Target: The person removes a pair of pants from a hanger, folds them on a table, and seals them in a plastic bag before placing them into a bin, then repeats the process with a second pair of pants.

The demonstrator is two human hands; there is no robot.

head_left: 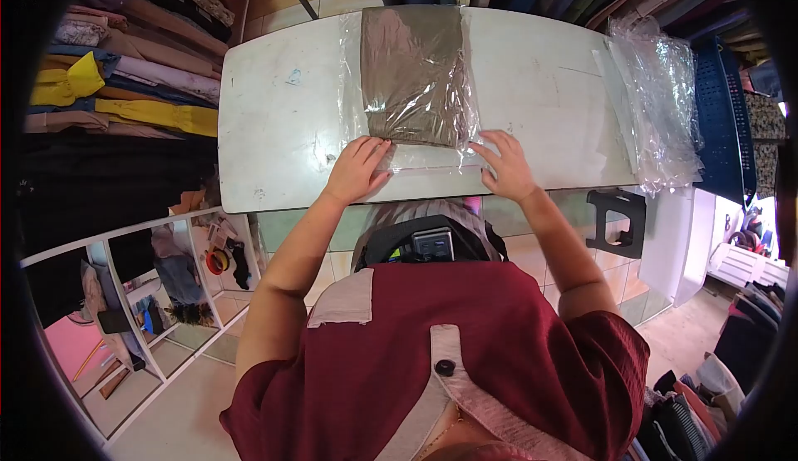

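Note:
A folded brown garment (411,70) lies flat on the white table inside a clear plastic bag (350,87). The bag's near end, with a thin strip across it, reaches almost to the table's front edge. My left hand (359,168) rests with its fingers stretched over the lower left corner of the garment and the plastic. At the lower right side of the bag is my right hand (507,166). Its fingers are spread, and the fingertips touch or nearly touch the plastic edge.
A pile of clear plastic bags (657,103) lies at the table's (283,128) right end, beside a dark blue perforated panel (721,120). Stacked folded clothes (158,70) fill the left side. A black stool (617,224) stands under the table. A white-framed rack (170,332) is at lower left.

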